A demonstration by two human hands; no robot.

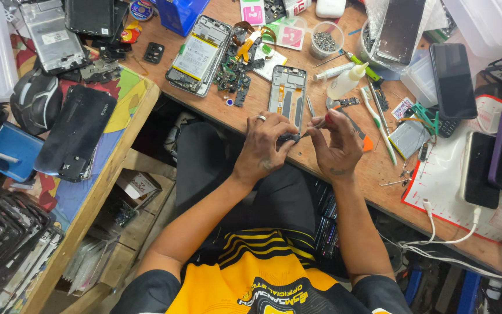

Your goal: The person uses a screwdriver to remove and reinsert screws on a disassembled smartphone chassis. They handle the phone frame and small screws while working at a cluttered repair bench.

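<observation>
My left hand (pixel 265 145), a ring on one finger, pinches a small dark phone part (pixel 289 138) at the near edge of the wooden bench (pixel 373 168). My right hand (pixel 338 145) grips a thin screwdriver (pixel 316 125) with a red top, its tip touching that part. Just beyond my fingers lies an empty grey phone frame (pixel 287 90). Left of it sit a heap of small circuit boards and flex cables (pixel 236 67) and an opened phone showing its battery (pixel 198 55).
A white glue bottle (pixel 344 81), a toothbrush (pixel 377 123), tweezers, a cup of screws (pixel 325 39), several phones (pixel 453 80) and a white mat (pixel 445 180) crowd the bench's right. A black back cover (pixel 76 132) lies on the colourful left table. Cables hang below.
</observation>
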